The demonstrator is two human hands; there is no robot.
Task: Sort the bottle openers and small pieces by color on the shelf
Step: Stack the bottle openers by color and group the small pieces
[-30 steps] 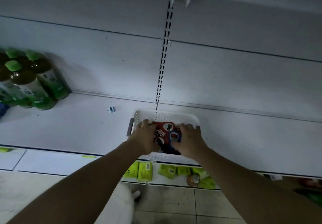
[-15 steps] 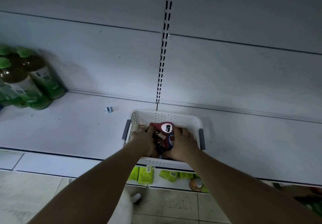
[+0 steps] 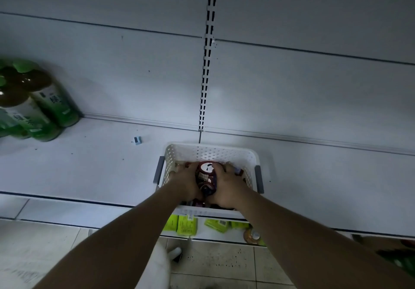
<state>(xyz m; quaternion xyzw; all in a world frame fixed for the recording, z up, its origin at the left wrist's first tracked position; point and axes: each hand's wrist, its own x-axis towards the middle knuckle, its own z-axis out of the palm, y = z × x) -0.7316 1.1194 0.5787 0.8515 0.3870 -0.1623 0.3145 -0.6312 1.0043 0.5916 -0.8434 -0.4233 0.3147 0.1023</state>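
left hand (image 3: 186, 183) + right hand (image 3: 226, 185) closer together | cupping bottle openers (image 3: 207, 171) | basket (image 3: 211, 152) unmoved

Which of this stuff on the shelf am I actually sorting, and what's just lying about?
Job:
- openers, piled in the basket
- left hand and right hand, gripping that pile
- shelf
- blue piece, possibly

Lying about:
- green bottles
- yellow-green packets on the lower shelf

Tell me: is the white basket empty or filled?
Filled: red and dark bottle openers lie heaped inside the basket, between the left hand and right hand.
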